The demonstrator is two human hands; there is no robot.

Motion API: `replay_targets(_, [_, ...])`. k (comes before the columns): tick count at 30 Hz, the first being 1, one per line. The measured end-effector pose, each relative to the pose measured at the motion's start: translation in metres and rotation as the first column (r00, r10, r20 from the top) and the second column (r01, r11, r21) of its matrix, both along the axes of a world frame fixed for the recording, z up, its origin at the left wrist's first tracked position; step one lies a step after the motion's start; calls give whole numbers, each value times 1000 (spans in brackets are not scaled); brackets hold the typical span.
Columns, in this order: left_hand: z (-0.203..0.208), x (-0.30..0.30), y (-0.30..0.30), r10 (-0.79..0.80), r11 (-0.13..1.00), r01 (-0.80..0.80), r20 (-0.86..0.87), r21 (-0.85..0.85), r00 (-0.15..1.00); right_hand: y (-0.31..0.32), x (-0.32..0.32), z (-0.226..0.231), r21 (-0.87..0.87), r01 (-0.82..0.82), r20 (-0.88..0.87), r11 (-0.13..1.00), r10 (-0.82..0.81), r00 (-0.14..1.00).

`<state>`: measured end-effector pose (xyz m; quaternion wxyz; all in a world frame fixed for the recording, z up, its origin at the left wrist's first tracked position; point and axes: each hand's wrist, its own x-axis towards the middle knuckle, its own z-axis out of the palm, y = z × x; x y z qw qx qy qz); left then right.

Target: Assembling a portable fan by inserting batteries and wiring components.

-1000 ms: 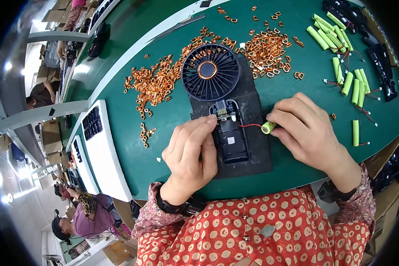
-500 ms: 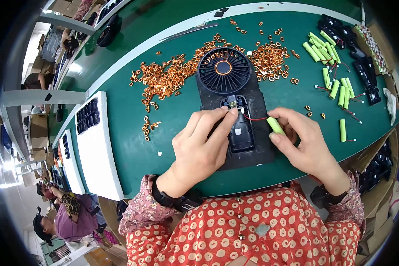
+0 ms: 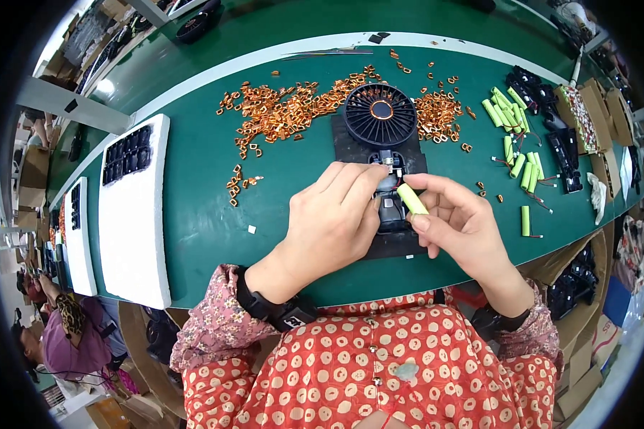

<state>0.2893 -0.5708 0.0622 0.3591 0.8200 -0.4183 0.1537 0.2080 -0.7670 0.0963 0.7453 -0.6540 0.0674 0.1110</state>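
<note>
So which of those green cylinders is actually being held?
The green cylinder pinched in the right hand, over the black fan; the others lie loose on the table.

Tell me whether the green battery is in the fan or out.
Out: the battery is pinched in the right hand, above the fan handle.

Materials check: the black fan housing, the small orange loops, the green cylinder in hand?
Fan housing: likely moulded plastic, matte black, fine grille ribs. Orange loops: look like wound copper wire, with a metallic orange sheen. Green cylinder in the right hand: smooth light-green sleeve, probably plastic wrap.
</note>
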Motion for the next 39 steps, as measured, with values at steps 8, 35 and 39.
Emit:
replay_targets(8, [5, 2, 9, -57, 998, 57, -68, -4, 996, 9, 4, -17, -461, 4, 246, 887, 123, 961])
replay_targets(35, [15, 11, 17, -143, 987, 155, -251, 29, 957, -1, 22, -40, -552, 186, 470, 813, 119, 874])
replay_targets(39, [18, 7, 6, -64, 995, 81, -248, 57, 967, -3, 21, -41, -575, 188, 472, 796, 135, 871])
